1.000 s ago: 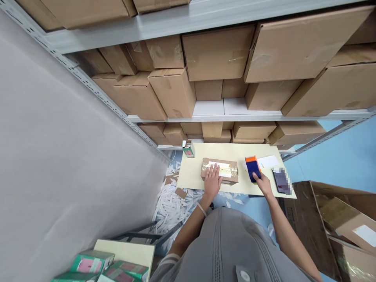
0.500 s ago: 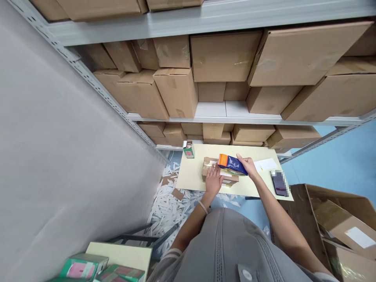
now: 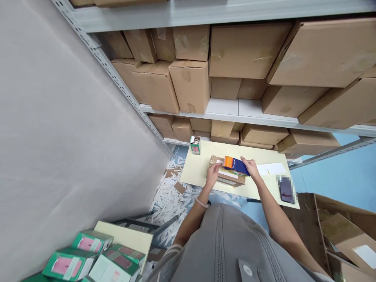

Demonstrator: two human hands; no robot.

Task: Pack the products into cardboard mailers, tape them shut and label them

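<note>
My right hand [image 3: 249,166] grips a blue tape dispenser [image 3: 239,167] with an orange front end, held over a small cardboard box [image 3: 230,180]. My left hand [image 3: 213,173] is closed in a pinch at the dispenser's orange end, above the left part of the box; what lies between the fingertips is too small to make out. White labels and clear shiny tape show on the box, which rests on a cream table [image 3: 194,168].
A small green box [image 3: 195,145] stands open at the table's back left. A phone [image 3: 287,190] and white paper [image 3: 270,169] lie on the right. Shelves of cartons [image 3: 189,86] rise behind. Paper strips [image 3: 173,203] cover the floor; a large carton [image 3: 305,219] stands right, green boxes [image 3: 94,243] lower left.
My left hand has lifted from flat on the box and closed at the dispenser's orange end. My right hand still holds the dispenser above the box. The view has shifted slightly.
</note>
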